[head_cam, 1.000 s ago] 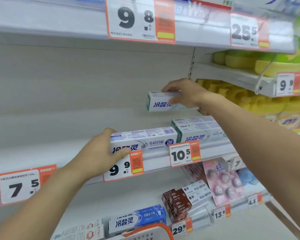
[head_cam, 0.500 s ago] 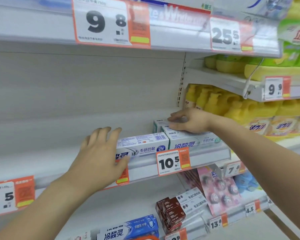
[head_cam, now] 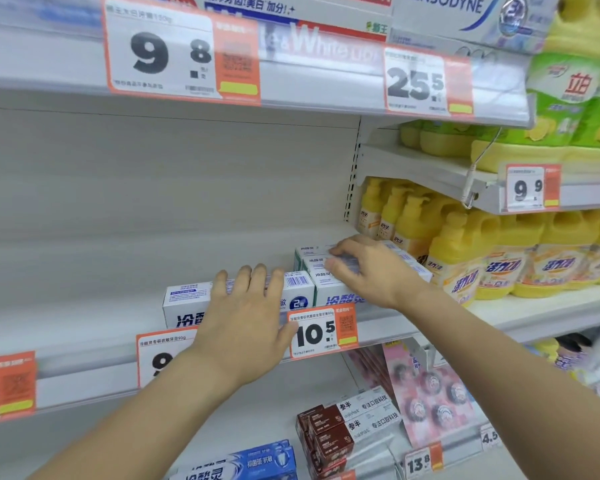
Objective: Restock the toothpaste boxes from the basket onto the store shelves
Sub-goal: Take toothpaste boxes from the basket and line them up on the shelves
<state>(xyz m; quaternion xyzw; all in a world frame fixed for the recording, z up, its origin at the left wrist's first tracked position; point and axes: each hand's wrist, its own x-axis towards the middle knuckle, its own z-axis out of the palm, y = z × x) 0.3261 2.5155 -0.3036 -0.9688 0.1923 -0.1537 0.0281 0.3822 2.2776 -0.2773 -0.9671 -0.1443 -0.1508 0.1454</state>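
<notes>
Toothpaste box [head_cam: 187, 299] sitting at shelf [head_cam: 66, 327] front edge; stacked boxes [head_cam: 312, 268] touching its right end, running back. Detergent bottles [head_cam: 458, 258] standing just right of the stack.

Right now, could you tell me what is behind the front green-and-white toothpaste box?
Two more matching boxes line up behind the front box; the right hand covers their tops.

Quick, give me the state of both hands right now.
Left hand: open, straight fingers resting on the white toothpaste box.
Right hand: fingers on the stacked toothpaste boxes; cannot tell whether it grips them.
</notes>
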